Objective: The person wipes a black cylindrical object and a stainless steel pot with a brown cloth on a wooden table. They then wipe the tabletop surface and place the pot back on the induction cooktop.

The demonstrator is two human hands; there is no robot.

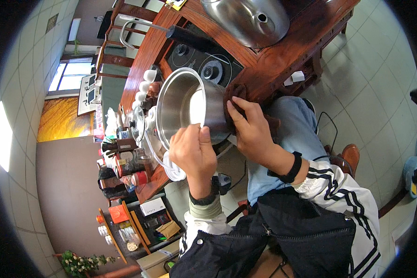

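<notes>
A stainless steel pot (215, 104) is tilted on its side before me, its open mouth towards the left. My left hand (194, 153) grips the pot's near rim, fingers curled over it. With my right hand (252, 128) I press a dark brown cloth (241, 91) against the outside of the pot near its base; part of the cloth is hidden under the palm. Behind the pot, a black glass cooktop (226, 71) is set into the wooden table (264, 81). A curved metal spout with a dark base (184, 36) stands over the cooktop.
A large steel kettle (264, 21) stands on the table at the top. White cups (144, 86), a glass lid (138, 123), a coiled clear hose (173, 168) and jars (139, 178) crowd the left side. Wooden chairs (116, 62) are beyond. A cable (333, 125) lies on the tiled floor.
</notes>
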